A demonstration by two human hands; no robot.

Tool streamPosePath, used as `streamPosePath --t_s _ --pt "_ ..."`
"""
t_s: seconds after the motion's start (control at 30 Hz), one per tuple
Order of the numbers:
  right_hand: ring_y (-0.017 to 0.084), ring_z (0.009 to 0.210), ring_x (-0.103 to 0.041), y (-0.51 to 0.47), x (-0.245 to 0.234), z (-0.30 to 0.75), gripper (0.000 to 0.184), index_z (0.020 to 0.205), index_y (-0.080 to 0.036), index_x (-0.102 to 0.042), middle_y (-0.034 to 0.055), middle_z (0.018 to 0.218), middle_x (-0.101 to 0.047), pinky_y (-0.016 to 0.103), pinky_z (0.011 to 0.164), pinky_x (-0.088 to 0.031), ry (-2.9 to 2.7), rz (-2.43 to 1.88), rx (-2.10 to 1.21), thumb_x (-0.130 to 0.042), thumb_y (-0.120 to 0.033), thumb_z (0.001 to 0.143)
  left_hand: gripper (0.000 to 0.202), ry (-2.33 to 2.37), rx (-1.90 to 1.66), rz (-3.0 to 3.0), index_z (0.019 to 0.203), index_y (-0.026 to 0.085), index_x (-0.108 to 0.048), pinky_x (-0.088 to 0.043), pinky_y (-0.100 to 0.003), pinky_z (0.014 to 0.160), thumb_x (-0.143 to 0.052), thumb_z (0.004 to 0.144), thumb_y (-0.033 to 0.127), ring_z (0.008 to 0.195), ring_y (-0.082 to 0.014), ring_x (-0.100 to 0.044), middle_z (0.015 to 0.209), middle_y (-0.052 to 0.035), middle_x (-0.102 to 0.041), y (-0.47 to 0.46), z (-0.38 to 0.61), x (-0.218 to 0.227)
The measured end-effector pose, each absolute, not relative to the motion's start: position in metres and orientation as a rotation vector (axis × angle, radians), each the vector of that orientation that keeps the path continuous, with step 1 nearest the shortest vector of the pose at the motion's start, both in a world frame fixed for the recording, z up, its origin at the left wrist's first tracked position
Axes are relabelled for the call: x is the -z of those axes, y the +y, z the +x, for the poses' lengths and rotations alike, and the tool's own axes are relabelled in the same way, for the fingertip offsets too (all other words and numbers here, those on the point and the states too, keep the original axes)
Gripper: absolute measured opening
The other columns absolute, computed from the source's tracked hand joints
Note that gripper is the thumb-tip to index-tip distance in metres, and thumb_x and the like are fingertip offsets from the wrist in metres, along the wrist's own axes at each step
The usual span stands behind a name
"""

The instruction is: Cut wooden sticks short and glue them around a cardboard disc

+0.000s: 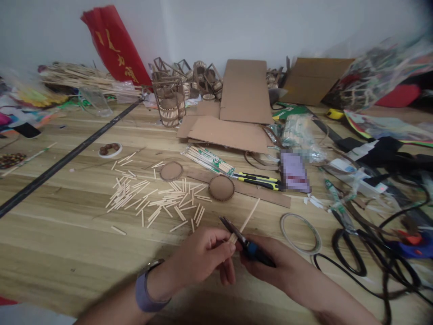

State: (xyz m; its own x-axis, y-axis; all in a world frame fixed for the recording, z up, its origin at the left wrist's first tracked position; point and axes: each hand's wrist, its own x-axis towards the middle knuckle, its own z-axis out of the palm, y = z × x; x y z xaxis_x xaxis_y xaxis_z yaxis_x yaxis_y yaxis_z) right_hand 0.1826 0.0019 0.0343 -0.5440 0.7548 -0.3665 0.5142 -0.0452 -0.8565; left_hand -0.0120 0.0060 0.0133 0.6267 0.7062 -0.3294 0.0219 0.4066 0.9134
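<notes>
My left hand (206, 253), with a watch on its wrist, is closed and pinches a thin wooden stick (251, 214) between thumb and forefinger. The stick's far end points up and to the right, past the tool. Closed around black and blue handles, my right hand (280, 262) holds cutting pliers (252, 250). Their dark jaws lie across the stick, right by my left fingertips; I cannot tell whether the blades are closed. Many short cut sticks (162, 198) lie scattered beyond my left hand. Two round cardboard discs (221, 188) rest near them.
A utility knife (259, 180) lies beside packaged chopsticks (208, 160). Cardboard sheets (230, 133) and small stick-sided buckets (169, 113) stand at the back. To the right are a tape ring (300, 233), scissors (348, 248) and dark cords. A white lid (110, 150) holds brown beads.
</notes>
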Motion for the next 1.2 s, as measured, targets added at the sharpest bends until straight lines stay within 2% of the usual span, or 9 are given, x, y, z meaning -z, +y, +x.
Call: streamPosePath --t_s 0.23,0.4,0.57,0.73,0.9,1.2 --pt "0.017 0.076 -0.052 0.0 -0.028 0.176 0.012 0.084 -0.018 -0.058 0.0006 0.08 -0.061 0.026 0.071 -0.04 -2.003 -1.402 -1.485 -0.047 -0.018 0.078 0.048 0.831 -0.489 1.131 0.076 0.016 -0.052 -0.042 -0.02 0.047 -0.05 0.081 0.063 0.046 -0.01 -0.053 0.054 0.0006 -0.058 0.007 -0.012 -0.014" --pt "0.017 0.076 -0.052 -0.001 -0.027 0.178 0.01 0.084 -0.018 -0.058 0.0006 0.079 -0.06 0.025 0.071 -0.041 -1.999 -1.41 -1.467 -0.049 -0.019 0.079 0.049 0.848 -0.486 1.169 0.077 0.016 -0.051 -0.04 -0.02 0.046 -0.048 0.082 0.065 0.046 -0.0096 -0.051 0.054 0.0014 -0.057 0.007 -0.013 -0.014" --pt "0.015 0.077 -0.048 0.001 -0.03 0.185 0.016 0.093 -0.019 -0.056 -0.0001 0.083 -0.055 0.024 0.069 -0.041 -1.82 -1.278 -1.759 -0.055 -0.023 0.078 0.048 0.817 -0.474 1.124 0.086 0.016 -0.053 -0.036 -0.018 0.043 -0.045 0.084 0.063 0.042 -0.008 -0.047 0.052 0.0039 -0.054 0.006 -0.014 -0.021" --pt "0.014 0.071 -0.045 0.002 -0.034 0.185 0.018 0.091 -0.019 -0.054 -0.0011 0.077 -0.05 0.024 0.064 -0.04 -1.616 -1.254 -1.981 -0.056 -0.03 0.077 0.049 0.85 -0.454 1.135 0.089 0.015 -0.054 -0.034 -0.018 0.042 -0.044 0.085 0.062 0.042 -0.0075 -0.043 0.05 0.0052 -0.051 0.005 -0.014 -0.021" --pt "0.013 0.068 -0.044 0.001 -0.033 0.183 0.015 0.091 -0.019 -0.055 -0.0019 0.076 -0.051 0.023 0.062 -0.039 -1.671 -1.311 -1.913 -0.056 -0.026 0.079 0.051 0.892 -0.427 1.208 0.091 0.014 -0.055 -0.031 -0.018 0.042 -0.04 0.087 0.063 0.041 -0.007 -0.039 0.049 0.0069 -0.047 0.006 -0.015 -0.02" --pt "0.013 0.07 -0.045 -0.002 -0.032 0.179 0.012 0.088 -0.019 -0.055 -0.0024 0.076 -0.051 0.024 0.063 -0.039 -1.887 -1.395 -1.674 -0.05 -0.019 0.077 0.045 0.915 -0.462 1.252 0.091 0.013 -0.06 -0.025 -0.02 0.045 -0.04 0.091 0.053 0.044 -0.0063 -0.032 0.051 0.008 -0.041 0.008 -0.017 -0.023"
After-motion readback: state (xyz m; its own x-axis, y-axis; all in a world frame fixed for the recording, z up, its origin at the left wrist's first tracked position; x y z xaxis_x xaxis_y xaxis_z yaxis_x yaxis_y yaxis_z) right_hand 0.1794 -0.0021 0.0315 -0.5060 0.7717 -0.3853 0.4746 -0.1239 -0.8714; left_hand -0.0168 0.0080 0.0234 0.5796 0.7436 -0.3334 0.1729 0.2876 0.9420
